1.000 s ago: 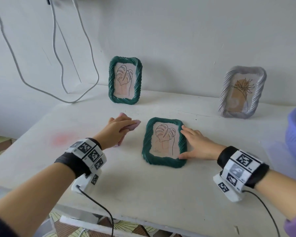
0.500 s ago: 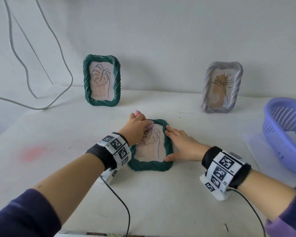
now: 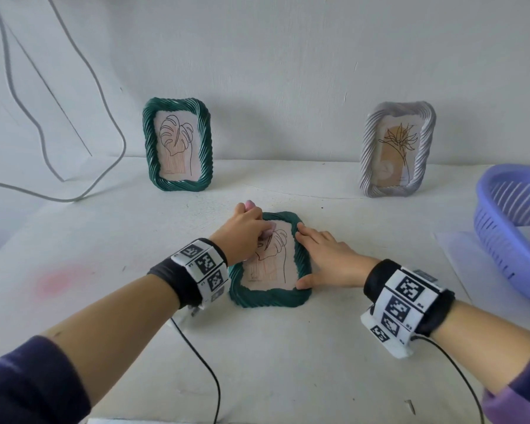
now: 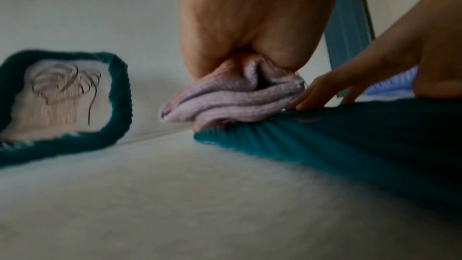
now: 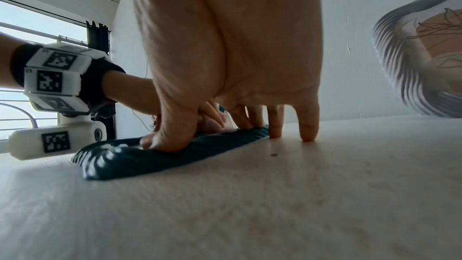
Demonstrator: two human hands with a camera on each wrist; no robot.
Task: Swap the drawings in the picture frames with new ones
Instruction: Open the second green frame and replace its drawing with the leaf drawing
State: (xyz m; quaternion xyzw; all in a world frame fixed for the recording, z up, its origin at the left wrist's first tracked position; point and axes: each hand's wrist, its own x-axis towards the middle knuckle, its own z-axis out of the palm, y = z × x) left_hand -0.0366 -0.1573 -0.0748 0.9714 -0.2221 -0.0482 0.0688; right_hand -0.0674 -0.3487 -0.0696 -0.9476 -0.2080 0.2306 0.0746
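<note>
A green rope-edged frame (image 3: pixel 273 296) with a leaf drawing lies flat on the white table (image 3: pixel 288 362). My left hand (image 3: pixel 245 234) grips a bunched pink cloth (image 4: pixel 232 98) and holds it down on the upper left of the frame's front. My right hand (image 3: pixel 328 258) rests with straight fingers along the frame's right edge (image 5: pixel 175 157), thumb at its near corner. A second green frame (image 3: pixel 177 144) with the same leaf drawing stands against the wall at back left. A grey frame (image 3: pixel 397 149) with an orange plant drawing stands at back right.
A purple slotted basket (image 3: pixel 514 228) sits at the table's right edge on a clear sheet. Grey cables (image 3: pixel 83 117) hang down the wall at left. A faint pink stain (image 3: pixel 58 280) marks the table at left.
My left hand has carried the pink cloth from the bare table left of the frame onto the frame's front. My right hand has stayed on the frame's right edge.
</note>
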